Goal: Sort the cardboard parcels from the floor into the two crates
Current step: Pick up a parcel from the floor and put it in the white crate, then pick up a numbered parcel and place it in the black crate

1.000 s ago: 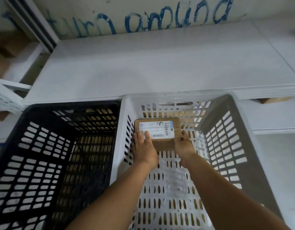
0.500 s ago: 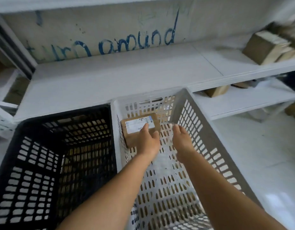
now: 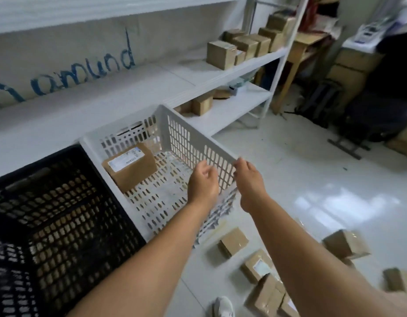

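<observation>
**One parcel down in the white crate, both hands empty**

Your labelled parcel (image 3: pixel 131 167) lies flat on the floor of the white crate (image 3: pixel 186 143), tucked into the far left corner beside the wall shared with the black crate (image 3: pixel 60 213). Its shipping label faces up, and its long axis runs from near left to far right, skewed to the crate walls. Your left hand (image 3: pixel 203 184) hangs inside the white crate, fingers loosely curled around nothing. Your right hand (image 3: pixel 249 179) is at the crate's right rim, fingers bent, also holding nothing; whether it touches the rim cannot be told. On the white floor (image 3: pixel 312 179) to your right, more cardboard parcels (image 3: pixel 259 266) lie scattered at odd angles. Brown boxes (image 3: pixel 220 54) stand on the white shelf (image 3: pixel 232 106) beyond.
</observation>
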The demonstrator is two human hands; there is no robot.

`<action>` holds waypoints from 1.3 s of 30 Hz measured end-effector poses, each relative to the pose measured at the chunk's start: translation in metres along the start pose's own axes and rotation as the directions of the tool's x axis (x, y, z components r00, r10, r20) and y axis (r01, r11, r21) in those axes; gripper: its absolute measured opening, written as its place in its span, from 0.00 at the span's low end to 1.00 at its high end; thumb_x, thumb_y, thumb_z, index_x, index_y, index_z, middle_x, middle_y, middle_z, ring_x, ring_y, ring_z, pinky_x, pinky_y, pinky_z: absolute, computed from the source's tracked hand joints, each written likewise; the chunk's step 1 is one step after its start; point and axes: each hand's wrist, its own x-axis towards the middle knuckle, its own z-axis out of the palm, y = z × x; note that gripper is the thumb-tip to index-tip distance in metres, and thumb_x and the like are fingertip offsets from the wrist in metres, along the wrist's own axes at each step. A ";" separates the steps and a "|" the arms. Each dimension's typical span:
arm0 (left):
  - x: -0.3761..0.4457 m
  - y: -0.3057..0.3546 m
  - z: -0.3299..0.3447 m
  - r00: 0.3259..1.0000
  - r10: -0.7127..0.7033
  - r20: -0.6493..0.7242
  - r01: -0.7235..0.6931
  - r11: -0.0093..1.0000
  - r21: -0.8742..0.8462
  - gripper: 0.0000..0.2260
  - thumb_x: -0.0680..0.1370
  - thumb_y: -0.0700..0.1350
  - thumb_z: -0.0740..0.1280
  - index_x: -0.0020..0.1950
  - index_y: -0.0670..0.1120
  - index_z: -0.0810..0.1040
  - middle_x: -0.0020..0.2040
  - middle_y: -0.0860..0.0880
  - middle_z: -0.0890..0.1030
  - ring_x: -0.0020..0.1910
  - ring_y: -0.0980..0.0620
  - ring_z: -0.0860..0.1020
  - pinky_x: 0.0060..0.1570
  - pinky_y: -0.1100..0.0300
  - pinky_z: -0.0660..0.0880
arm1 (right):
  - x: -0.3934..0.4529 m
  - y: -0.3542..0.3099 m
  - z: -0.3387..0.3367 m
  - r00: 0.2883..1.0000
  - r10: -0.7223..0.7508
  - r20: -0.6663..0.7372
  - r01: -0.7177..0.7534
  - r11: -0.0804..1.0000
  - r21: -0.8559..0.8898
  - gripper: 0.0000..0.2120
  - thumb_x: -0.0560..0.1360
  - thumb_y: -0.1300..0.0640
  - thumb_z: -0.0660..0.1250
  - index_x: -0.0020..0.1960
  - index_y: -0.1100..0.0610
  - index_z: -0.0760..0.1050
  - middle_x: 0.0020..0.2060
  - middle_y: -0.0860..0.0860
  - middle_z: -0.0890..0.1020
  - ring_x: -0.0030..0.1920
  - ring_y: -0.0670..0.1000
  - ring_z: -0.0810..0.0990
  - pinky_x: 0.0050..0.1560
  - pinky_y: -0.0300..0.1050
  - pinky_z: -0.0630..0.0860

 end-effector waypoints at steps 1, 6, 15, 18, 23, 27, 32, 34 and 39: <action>-0.008 0.001 0.013 1.000 0.009 0.028 -0.009 1.000 -0.002 0.20 0.82 0.47 0.57 0.74 0.44 0.63 0.71 0.47 0.70 0.68 0.50 0.70 0.57 0.63 0.66 | -0.004 0.005 -0.016 1.000 0.006 -0.026 -0.005 1.000 0.024 0.19 0.80 0.47 0.53 0.63 0.57 0.73 0.51 0.52 0.76 0.49 0.52 0.75 0.39 0.43 0.68; -0.047 -0.005 0.083 0.981 -0.003 0.194 0.000 1.000 0.014 0.21 0.82 0.47 0.57 0.75 0.45 0.63 0.71 0.47 0.71 0.68 0.50 0.70 0.60 0.61 0.66 | -0.011 0.044 -0.098 0.980 0.092 -0.175 -0.070 0.989 0.132 0.19 0.80 0.46 0.53 0.63 0.55 0.71 0.57 0.49 0.75 0.56 0.51 0.74 0.50 0.48 0.65; -0.112 -0.035 0.204 0.896 -0.157 0.415 0.085 0.979 0.187 0.21 0.81 0.47 0.57 0.72 0.39 0.66 0.70 0.44 0.71 0.68 0.45 0.70 0.60 0.58 0.68 | -0.022 0.128 -0.240 0.894 0.286 -0.343 -0.192 0.939 0.284 0.16 0.80 0.48 0.52 0.56 0.56 0.73 0.60 0.55 0.76 0.58 0.53 0.75 0.52 0.49 0.70; -0.131 -0.048 0.246 0.866 -0.242 0.438 0.143 0.959 0.246 0.21 0.80 0.48 0.57 0.69 0.36 0.67 0.66 0.37 0.73 0.64 0.39 0.71 0.61 0.49 0.71 | -0.021 0.162 -0.286 0.856 0.360 -0.370 -0.242 0.913 0.328 0.22 0.80 0.45 0.52 0.66 0.56 0.71 0.63 0.53 0.75 0.61 0.53 0.74 0.56 0.49 0.70; -0.157 -0.067 0.314 0.827 -0.286 0.484 0.146 0.941 0.305 0.20 0.81 0.50 0.57 0.73 0.47 0.66 0.63 0.52 0.75 0.51 0.57 0.70 0.48 0.68 0.67 | -0.016 0.218 -0.352 0.792 0.500 -0.349 -0.347 0.840 0.416 0.21 0.79 0.46 0.52 0.66 0.56 0.71 0.61 0.57 0.75 0.60 0.57 0.74 0.55 0.52 0.70; -0.160 -0.094 0.361 0.781 -0.312 0.541 0.104 0.919 0.380 0.22 0.81 0.52 0.58 0.75 0.50 0.62 0.71 0.50 0.69 0.63 0.53 0.69 0.57 0.59 0.64 | -0.002 0.269 -0.389 0.743 0.565 -0.359 -0.392 0.802 0.451 0.18 0.79 0.48 0.53 0.62 0.55 0.72 0.57 0.54 0.75 0.50 0.51 0.73 0.43 0.43 0.69; -0.139 -0.140 0.412 0.746 -0.337 0.575 0.025 0.876 0.481 0.23 0.80 0.56 0.57 0.75 0.55 0.61 0.72 0.51 0.68 0.67 0.50 0.68 0.58 0.55 0.66 | 0.020 0.339 -0.404 0.642 0.676 -0.361 -0.473 0.720 0.507 0.22 0.74 0.38 0.52 0.58 0.48 0.74 0.53 0.50 0.79 0.52 0.52 0.76 0.51 0.49 0.73; -0.128 -0.162 0.433 0.725 -0.352 0.592 -0.008 0.855 0.519 0.23 0.81 0.56 0.57 0.75 0.55 0.61 0.72 0.51 0.68 0.66 0.51 0.68 0.54 0.56 0.66 | 0.031 0.367 -0.406 0.603 0.710 -0.365 -0.500 0.692 0.520 0.20 0.74 0.39 0.52 0.53 0.50 0.74 0.50 0.51 0.78 0.52 0.53 0.75 0.50 0.51 0.70; -0.102 -0.228 0.482 0.650 -0.395 0.650 -0.104 0.801 0.590 0.23 0.82 0.54 0.57 0.76 0.53 0.59 0.74 0.48 0.65 0.71 0.48 0.66 0.57 0.57 0.66 | 0.058 0.436 -0.400 0.536 0.788 -0.304 -0.490 0.584 0.647 0.14 0.80 0.47 0.54 0.55 0.54 0.73 0.41 0.49 0.76 0.39 0.46 0.72 0.37 0.42 0.66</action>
